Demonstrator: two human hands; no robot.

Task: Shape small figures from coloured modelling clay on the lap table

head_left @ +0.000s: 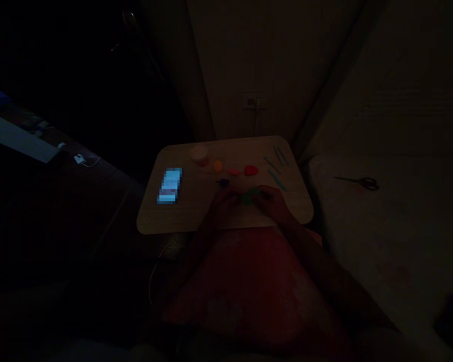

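In dim light, a green lump of what looks like modelling clay (249, 196) is between my two hands, over the near part of a small wooden table (173, 218). My right hand (272, 202) has its fingers closed on the lump's right side. My left hand (223, 202) is curled at the left edge, its fingertips against the green clay; finger detail is dark. Just beyond lie a dark lump (223, 183), a pink piece (233, 172), a red piece (251, 170) and an orange piece (218, 166).
A lit phone (169, 185) lies on the table's left. Behind stands a pale tub (200, 155). Several thin teal tools (277, 179) lie at the right. Scissors (362, 183) rest on a pale surface beyond the table. A wall socket (253, 101) holds a plug.
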